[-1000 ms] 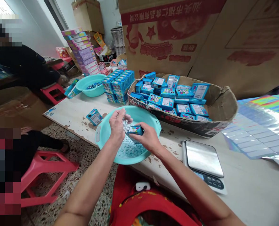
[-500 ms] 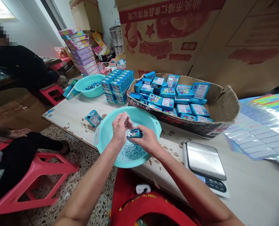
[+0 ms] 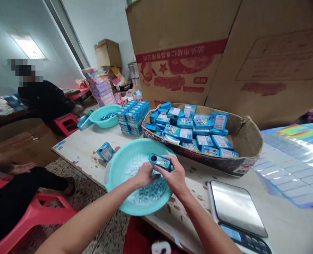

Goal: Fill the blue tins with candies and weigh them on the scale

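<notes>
My right hand (image 3: 176, 173) grips a small blue candy box (image 3: 159, 162) above the right side of a turquoise basin (image 3: 114, 190). Small pale blue and white candies (image 3: 151, 192) cover the basin's floor. Down among them is my left hand (image 3: 145, 174), its fingers blurred and partly hidden, so what they hold cannot be made out. Another blue box (image 3: 105, 151) stands on the table left of the basin. Behind the basin, a cut-down carton (image 3: 247, 141) holds many similar blue boxes.
A digital scale (image 3: 238, 204) sits to the right, near sheets of shiny labels (image 3: 291, 169). Stacked blue boxes (image 3: 134, 118) and a second turquoise basin (image 3: 105, 121) stand at the back left. Tall cardboard (image 3: 183, 70) rises behind. Other people sit at left by red stools (image 3: 40, 215).
My left hand has dropped from beside the box's end, where it had candies, into the basin's candies. The box in my right hand has risen and turned. The view has tilted upward.
</notes>
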`<state>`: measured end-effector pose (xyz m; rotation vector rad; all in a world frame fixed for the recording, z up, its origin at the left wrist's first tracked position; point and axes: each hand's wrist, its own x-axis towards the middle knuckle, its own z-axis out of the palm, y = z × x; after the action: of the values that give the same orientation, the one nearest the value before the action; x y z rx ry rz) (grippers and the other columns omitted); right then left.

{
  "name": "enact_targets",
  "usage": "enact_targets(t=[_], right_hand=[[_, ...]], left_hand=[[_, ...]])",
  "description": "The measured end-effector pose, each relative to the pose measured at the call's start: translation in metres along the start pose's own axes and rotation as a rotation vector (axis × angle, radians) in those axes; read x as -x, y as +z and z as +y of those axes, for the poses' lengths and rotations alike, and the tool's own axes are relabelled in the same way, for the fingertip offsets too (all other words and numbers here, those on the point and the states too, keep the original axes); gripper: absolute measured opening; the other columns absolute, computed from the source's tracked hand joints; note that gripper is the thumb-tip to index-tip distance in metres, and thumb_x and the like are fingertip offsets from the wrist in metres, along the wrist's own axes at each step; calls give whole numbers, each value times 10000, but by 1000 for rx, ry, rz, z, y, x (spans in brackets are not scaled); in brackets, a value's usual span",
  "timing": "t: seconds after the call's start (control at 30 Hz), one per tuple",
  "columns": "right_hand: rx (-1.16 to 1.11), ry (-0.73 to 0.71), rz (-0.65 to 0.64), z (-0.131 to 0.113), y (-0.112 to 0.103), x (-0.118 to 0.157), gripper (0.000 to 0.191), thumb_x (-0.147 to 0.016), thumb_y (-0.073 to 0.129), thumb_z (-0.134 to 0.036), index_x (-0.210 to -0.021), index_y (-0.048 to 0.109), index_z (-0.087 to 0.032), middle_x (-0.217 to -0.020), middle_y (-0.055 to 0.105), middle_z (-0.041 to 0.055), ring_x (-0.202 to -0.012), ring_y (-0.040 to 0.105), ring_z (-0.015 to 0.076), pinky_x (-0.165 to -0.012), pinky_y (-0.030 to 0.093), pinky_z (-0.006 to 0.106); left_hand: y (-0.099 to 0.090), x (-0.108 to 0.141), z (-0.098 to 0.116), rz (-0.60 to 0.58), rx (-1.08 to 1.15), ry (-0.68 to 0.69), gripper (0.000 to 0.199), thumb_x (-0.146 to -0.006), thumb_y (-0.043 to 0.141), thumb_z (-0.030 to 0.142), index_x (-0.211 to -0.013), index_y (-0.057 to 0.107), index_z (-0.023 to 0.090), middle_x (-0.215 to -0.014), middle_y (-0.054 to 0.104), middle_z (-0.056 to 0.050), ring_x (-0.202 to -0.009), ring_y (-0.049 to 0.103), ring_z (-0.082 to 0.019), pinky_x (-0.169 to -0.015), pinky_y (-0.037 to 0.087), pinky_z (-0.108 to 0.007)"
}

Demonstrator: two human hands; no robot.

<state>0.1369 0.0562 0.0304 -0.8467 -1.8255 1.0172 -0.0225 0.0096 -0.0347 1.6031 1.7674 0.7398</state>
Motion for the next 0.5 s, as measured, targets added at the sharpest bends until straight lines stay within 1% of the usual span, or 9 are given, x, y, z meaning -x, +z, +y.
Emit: enact_targets(t=[0.07, 0.13, 0.23, 0.33, 0.4, 0.5], right_hand=[[29, -4, -16, 2, 5, -1, 270, -749, 714, -323, -987, 627, -229, -967, 651, 36, -918, 608, 209, -842, 464, 334], [54, -6, -54, 1, 7, -2, 272, -753, 707, -322, -1000, 630, -239, -982, 653, 37, -935, 604, 217, -850, 463, 340], [84, 28, -62, -2, 6, -2, 279, -768, 691, -363, -1012, 627, -244, -983, 654, 37, -926, 604, 222, -839, 464, 344], [104, 56, -56, -3, 4, -2, 290, -773, 683, -388, -1015, 618, -243, -982, 649, 35, -921, 601, 220, -836, 462, 343], [122, 67, -38, -3, 4, -2, 287, -775, 679, -390, -1009, 614, -237, -975, 641, 36, -919, 595, 217, -827, 460, 340], [153, 64, -11, 0, 4, -1, 272, -779, 676, -382, -992, 605, -227, -958, 624, 38, -913, 585, 213, -806, 456, 331]], left_hand=[[14, -6, 1, -9, -87, -14, 512, -748, 622, 327, -1242, 553, 214, -1304, 561, -125, -1170, 505, -316, -1010, 376, -450], [18, -5, 2, -26, -137, -44, 553, -758, 611, 349, -1283, 528, 199, -1333, 535, -143, -1202, 476, -339, -1018, 361, -472], [12, 7, 4, -98, -181, -54, 595, -786, 577, 406, -1336, 496, 193, -1362, 509, -146, -1236, 435, -360, -1030, 332, -507], [6, 19, 11, -207, -176, -50, 580, -798, 553, 477, -1325, 510, 238, -1348, 528, -113, -1215, 453, -349, -1010, 360, -490], [5, 25, 18, -284, -175, -9, 540, -795, 549, 508, -1270, 555, 251, -1340, 532, -101, -1198, 466, -341, -999, 375, -470], [3, 33, 28, -416, -173, 69, 476, -840, 478, 502, -1215, 584, 229, -1282, 563, -109, -1135, 511, -310, -969, 399, -435]])
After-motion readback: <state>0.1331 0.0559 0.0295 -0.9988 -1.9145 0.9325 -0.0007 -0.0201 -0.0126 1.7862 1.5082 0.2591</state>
